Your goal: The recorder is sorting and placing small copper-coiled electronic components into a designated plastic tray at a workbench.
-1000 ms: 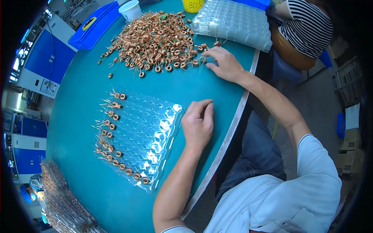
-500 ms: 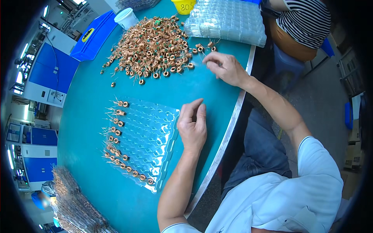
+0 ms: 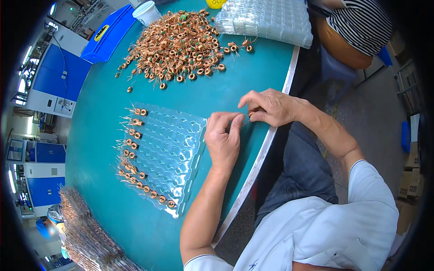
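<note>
Over the table's near right part, my right hand (image 3: 272, 107) pinches a small ring-shaped copper coil (image 3: 251, 114), mostly hidden by the fingers. Beside it my left hand (image 3: 222, 137) is closed, thumb and forefinger together at the coil's thin wire leads. To the left lies a clear plastic tray (image 3: 169, 140) with rows of moulded pockets. Copper coils (image 3: 137, 122) fill places along its left side and lower left corner, their leads pointing left. Farther off is a big heap of copper coils (image 3: 176, 45), some with green parts.
A stack of clear trays (image 3: 264, 20) stands at the far right, near a yellow tub (image 3: 215, 3). Beyond the heap are a white bucket (image 3: 147, 12) and a blue bin (image 3: 107, 38). Filled trays (image 3: 90, 230) are piled lower left. Someone in stripes (image 3: 359, 25) sits close by.
My right hand has come back from beside the heap toward me and met my left hand, with a coil now visible in its fingers. The left hand's fingers have closed together.
</note>
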A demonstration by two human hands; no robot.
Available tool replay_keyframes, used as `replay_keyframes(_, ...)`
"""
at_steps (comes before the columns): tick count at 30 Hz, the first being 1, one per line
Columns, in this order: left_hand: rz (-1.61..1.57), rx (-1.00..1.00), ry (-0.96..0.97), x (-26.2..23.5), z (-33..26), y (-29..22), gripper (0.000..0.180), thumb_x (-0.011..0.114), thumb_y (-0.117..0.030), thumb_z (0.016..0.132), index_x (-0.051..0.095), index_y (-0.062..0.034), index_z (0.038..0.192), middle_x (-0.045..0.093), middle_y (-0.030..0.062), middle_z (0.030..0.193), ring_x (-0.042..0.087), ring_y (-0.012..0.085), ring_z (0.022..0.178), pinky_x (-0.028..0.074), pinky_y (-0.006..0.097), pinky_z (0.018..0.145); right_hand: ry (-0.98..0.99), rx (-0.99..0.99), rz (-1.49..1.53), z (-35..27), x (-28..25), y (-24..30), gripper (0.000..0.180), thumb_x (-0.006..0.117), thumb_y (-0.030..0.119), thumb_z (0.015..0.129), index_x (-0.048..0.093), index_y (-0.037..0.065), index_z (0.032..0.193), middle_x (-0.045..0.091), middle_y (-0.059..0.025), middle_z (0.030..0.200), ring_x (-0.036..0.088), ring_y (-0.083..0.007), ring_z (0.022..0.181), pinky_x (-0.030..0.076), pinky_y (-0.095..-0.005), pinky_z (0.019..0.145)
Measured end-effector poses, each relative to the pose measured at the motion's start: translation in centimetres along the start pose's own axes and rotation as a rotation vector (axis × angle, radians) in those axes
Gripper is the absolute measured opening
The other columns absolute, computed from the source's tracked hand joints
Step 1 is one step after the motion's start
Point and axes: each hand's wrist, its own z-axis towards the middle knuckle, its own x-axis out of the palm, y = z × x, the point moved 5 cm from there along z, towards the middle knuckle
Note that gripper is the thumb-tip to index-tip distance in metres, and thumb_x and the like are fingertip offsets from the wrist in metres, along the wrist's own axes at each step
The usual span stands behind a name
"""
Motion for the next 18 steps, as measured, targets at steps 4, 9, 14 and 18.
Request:
replay_keyframes(4,0.09,-0.044,0.034,0.0,-0.4,0.1,0.009,0.073,-0.012,0.085,0.07,-0.0031,0.083,0.061,0.0086,0.078,0.057,0.024,0.073,0.046,0.035,0.063,0.025,-0.032,0.052,-0.7,0.0,0.1,0.038,0.067,0.009,0.088,0.048,0.007,0.121,0.067,-0.0085,0.079,0.068,-0.0284,0.078,0.05,-0.0379,0.067)
replay_keyframes(9,0.025,-0.099,0.018,0.0,-0.2,0.2,0.01,0.071,-0.01,0.086,0.067,-0.0014,0.083,0.059,0.0089,0.077,0.056,0.0255,0.074,0.045,0.036,0.063,0.009,0.066,0.256,-1.2,-0.3,-0.2,0.024,0.067,0.01,0.09,0.057,0.003,0.11,0.07,-0.0089,0.084,0.071,-0.0227,0.083,0.054,-0.0319,0.072)
replay_keyframes(14,-0.04,0.038,0.139,0.8,-0.3,-0.7,0.005,0.07,-0.008,0.086,0.068,-0.0029,0.088,0.057,0.0083,0.077,0.055,0.0246,0.073,0.045,0.036,0.063,-0.012,0.045,0.281,-1.3,-0.4,-0.4,0.018,0.067,0.01,0.09,0.06,0.002,0.105,0.071,-0.0088,0.083,0.072,-0.0212,0.08,0.054,-0.0299,0.071)
replay_keyframes(18,-0.021,0.02,0.182,0.5,-0.3,-0.5,0.004,0.069,-0.006,0.087,0.069,-0.0042,0.091,0.056,0.0085,0.078,0.054,0.0235,0.071,0.044,0.034,0.064,-0.028,0.082,0.312,-1.1,-0.6,-1.0,0.016,0.068,0.011,0.09,0.06,0.001,0.1,0.07,-0.0079,0.083,0.071,-0.0174,0.076,0.054,-0.0276,0.068)
